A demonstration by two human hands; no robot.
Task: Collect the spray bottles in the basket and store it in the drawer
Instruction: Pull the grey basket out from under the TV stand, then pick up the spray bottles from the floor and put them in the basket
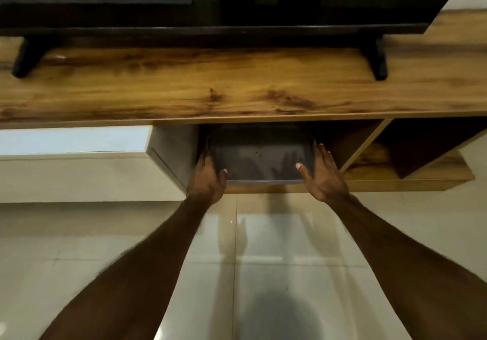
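Note:
A dark grey plastic basket [259, 152] sits in the open compartment under the wooden top of the TV unit, its front rim level with the shelf edge. The part of its floor that shows is bare, and no spray bottles are in view. My left hand [208, 180] grips the basket's left wall, thumb over the front corner. My right hand [322, 175] holds the right wall, fingers stretched along the outside and thumb inside. The basket's back half is hidden under the wooden top.
The wooden top [237, 86] carries a black TV [210, 2] on two black feet. A white-fronted drawer box [73, 142] juts out left of the basket. Open wooden shelves [411, 155] lie to the right. Glossy white floor tiles [263, 260] are below.

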